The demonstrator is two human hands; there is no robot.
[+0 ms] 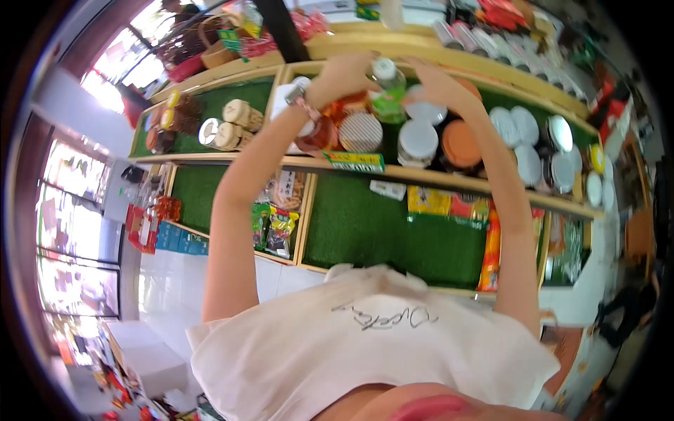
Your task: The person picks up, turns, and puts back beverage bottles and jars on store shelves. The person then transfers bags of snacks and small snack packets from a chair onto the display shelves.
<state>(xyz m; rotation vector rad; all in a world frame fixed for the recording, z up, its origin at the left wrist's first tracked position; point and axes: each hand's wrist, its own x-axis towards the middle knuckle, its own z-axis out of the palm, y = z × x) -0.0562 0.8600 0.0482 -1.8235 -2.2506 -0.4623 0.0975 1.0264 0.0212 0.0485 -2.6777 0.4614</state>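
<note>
Your left hand [342, 78] is nearer, just left of that upright, white-capped green-and-clear plastic bottle [388, 103], can't tell if it's gripping tbh; your right hand [437, 88] is spread just right of it.

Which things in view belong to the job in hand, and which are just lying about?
Likely part of the job:
- left hand, right hand
- white-capped bottle between them
- pale-lidded jar by the right hand
- upper shelf

Apparently just lying about:
- orange packet
- yellow packet
- basket
- blue box
</note>
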